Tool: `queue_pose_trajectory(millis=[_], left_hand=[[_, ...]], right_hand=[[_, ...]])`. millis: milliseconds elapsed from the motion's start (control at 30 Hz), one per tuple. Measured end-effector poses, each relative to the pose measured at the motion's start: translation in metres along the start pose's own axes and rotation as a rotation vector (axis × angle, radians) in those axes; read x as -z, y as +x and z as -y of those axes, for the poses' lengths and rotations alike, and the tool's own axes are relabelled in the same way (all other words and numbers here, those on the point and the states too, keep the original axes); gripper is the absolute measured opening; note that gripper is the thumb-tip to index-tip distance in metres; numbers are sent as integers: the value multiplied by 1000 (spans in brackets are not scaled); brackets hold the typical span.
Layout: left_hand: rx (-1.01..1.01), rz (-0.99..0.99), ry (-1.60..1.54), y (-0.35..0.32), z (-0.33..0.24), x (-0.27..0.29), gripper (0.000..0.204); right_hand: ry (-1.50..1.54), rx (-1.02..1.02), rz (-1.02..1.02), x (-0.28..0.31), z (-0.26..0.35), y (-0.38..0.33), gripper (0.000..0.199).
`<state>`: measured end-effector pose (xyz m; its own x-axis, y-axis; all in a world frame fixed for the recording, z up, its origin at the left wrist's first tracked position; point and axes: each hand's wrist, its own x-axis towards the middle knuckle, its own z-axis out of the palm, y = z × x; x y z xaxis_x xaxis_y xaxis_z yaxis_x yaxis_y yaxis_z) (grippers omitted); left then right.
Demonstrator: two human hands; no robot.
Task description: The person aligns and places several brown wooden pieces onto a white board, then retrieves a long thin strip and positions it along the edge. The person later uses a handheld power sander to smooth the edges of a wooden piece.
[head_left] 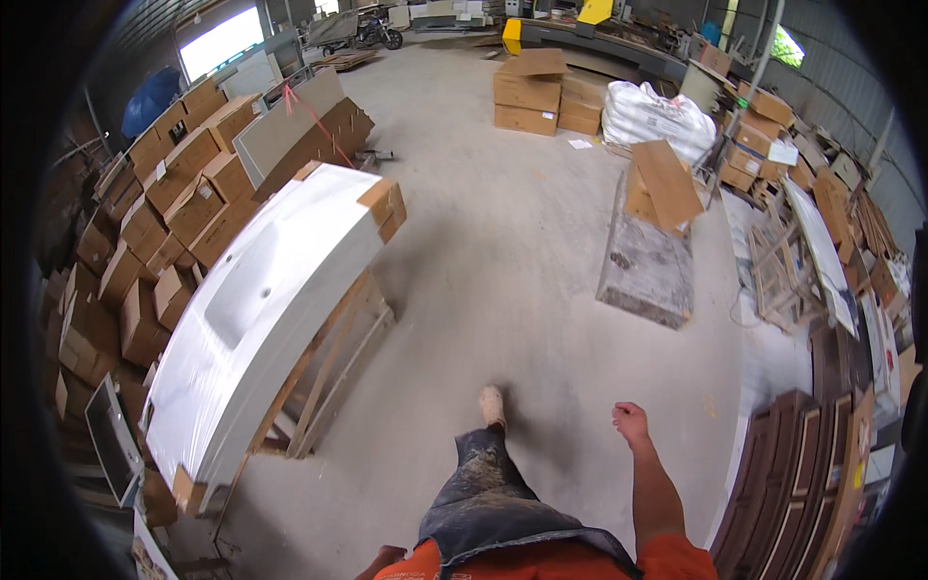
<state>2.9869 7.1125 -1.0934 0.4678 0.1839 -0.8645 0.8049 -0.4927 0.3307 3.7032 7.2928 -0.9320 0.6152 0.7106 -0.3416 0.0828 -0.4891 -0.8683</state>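
Right hand (630, 421) closed in loose fist, empty, hanging over bare grey concrete floor (503, 251). Left hand (385, 556) barely visible at lower edge, beside orange shirt; grip cannot be told. One leg in dusty dark trousers stepping forward, pale shoe (493, 404) on floor. Long white plastic-wrapped basin countertop (261, 309) with cardboard corner guards lying on wooden frame (333, 362), left of leg. Brown cardboard boxes (164, 213) stacked along left wall. Grey slab pallet (648, 261) well ahead on right.
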Motion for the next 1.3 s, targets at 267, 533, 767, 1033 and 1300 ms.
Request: queue_pose_trajectory(millis=[267,533,767,1033,1300], left_hand=[[352,-301,-471,179,85,442,26],[3,-1076,-1163,141,43,1019,40],[154,-1069,-1264,193,138,1199,41],[495,-1127,-1836,241,296,1317,36],[557,-1121,-1547,282,522,1545,42]], right_hand=[[-356,-450,388,-59,32,225,16],[-455,-746,550,-158,117,444,19],[-623,-798,617,-294,283,792,22],[-386,166,482,-588,688,1149,19],[-443,288,517,-777,771,1249,22]])
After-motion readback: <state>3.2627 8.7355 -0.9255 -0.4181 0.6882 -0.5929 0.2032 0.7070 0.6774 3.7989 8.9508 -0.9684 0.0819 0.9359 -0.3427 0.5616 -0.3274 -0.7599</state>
